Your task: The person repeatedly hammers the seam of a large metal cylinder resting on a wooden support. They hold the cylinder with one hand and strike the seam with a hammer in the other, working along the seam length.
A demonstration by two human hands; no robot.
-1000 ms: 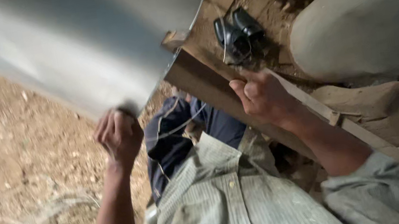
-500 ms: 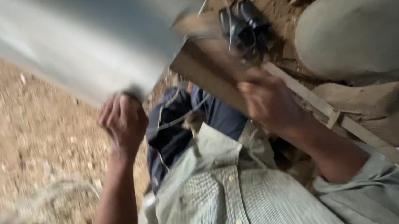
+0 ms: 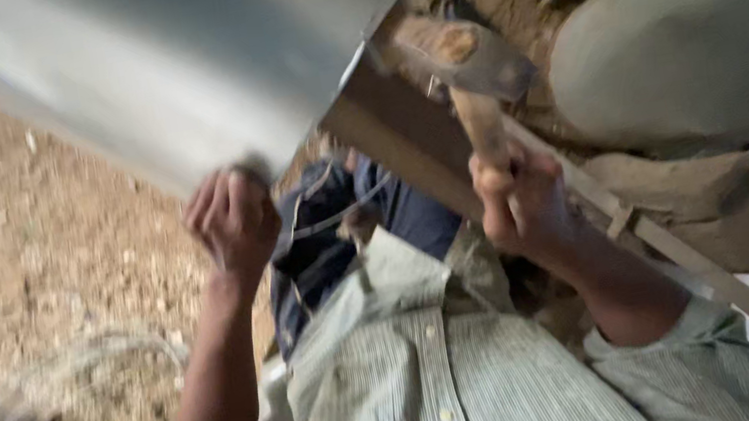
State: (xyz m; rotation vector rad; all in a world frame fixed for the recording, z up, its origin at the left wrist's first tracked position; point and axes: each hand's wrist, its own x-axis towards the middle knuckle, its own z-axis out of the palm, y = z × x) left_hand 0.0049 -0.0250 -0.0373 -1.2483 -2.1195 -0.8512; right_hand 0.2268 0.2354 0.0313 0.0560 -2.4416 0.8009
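My left hand (image 3: 232, 219) is closed around the lower edge of a large grey metal sheet (image 3: 167, 62) that slants across the top left. My right hand (image 3: 517, 202) grips the wooden handle of a hammer (image 3: 471, 72). The hammer's worn metal head points up against a diagonal wooden beam (image 3: 405, 149) right beside the sheet's corner. Both forearms rise from my striped grey-green shirt (image 3: 424, 385) at the bottom. The picture is blurred by motion.
Bare brown dirt ground (image 3: 13, 230) lies at the left, with a pale coil of wire or rope (image 3: 51, 397) at the lower left. A big grey rounded body (image 3: 698, 24) fills the upper right. Below it hangs a brown sack-like bundle (image 3: 697, 197) along a thin wooden batten (image 3: 709, 271).
The hammer has come into view, raised in my right hand towards the beam. My left hand stays on the sheet's edge, and the view has shifted closer.
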